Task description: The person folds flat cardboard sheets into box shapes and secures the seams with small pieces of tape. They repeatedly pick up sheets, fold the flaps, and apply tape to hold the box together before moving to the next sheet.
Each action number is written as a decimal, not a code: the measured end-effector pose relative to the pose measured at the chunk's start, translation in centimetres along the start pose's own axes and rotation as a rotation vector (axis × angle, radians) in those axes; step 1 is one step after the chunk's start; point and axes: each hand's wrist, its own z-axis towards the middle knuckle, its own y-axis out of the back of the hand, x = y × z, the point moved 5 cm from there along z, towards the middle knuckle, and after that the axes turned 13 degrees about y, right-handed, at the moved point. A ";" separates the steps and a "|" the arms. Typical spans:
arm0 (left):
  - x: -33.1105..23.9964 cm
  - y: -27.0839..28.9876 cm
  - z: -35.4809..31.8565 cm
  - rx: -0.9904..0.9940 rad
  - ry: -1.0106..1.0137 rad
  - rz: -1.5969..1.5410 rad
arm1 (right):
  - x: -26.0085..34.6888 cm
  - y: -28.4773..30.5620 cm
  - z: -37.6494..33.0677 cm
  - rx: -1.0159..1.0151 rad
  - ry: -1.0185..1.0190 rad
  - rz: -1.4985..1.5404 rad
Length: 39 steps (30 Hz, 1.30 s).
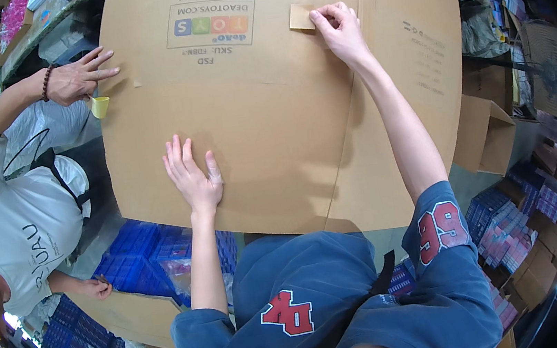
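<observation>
A large flat cardboard sheet (236,109) with printing on its far part and a fold line down its right side spreads out before me. My left hand (193,177) lies on its near left part, fingers spread, holding nothing. Farther off, my right hand (338,27) pinches the right edge of a small tan square of cardboard (301,17), which lies against the sheet just right of the printed logo. A small pale scrap (137,83) sits near the sheet's left edge.
At the left a person (24,198) in a white shirt reaches a hand (72,81) over the sheet's edge, holding a small yellow cup (100,107). Blue crates (139,254) stand below the sheet's near left edge. An open carton (486,134) is at the right, with stacked boxes (500,220) nearer.
</observation>
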 end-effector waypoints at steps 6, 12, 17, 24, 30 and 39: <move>-0.4 0.3 -0.2 -0.013 -0.008 0.015 | 0.6 0.0 -0.4 -0.013 0.026 0.040; -0.7 0.3 -0.4 -0.017 0.004 0.027 | 0.4 -0.1 -0.4 -0.074 0.165 -0.046; -0.6 0.3 -0.6 -0.027 -0.002 0.027 | 0.1 -0.2 -0.6 -0.078 0.185 -0.054; -0.7 0.5 -0.6 -0.025 -0.001 0.027 | 0.3 -0.3 -0.5 -0.063 0.178 -0.114; -0.6 0.4 -0.6 -0.021 0.003 0.029 | 0.6 -0.4 -0.5 -0.061 0.169 -0.138; -0.6 0.3 -0.5 -0.018 0.005 0.025 | 0.5 -0.6 -0.4 -0.059 0.182 -0.179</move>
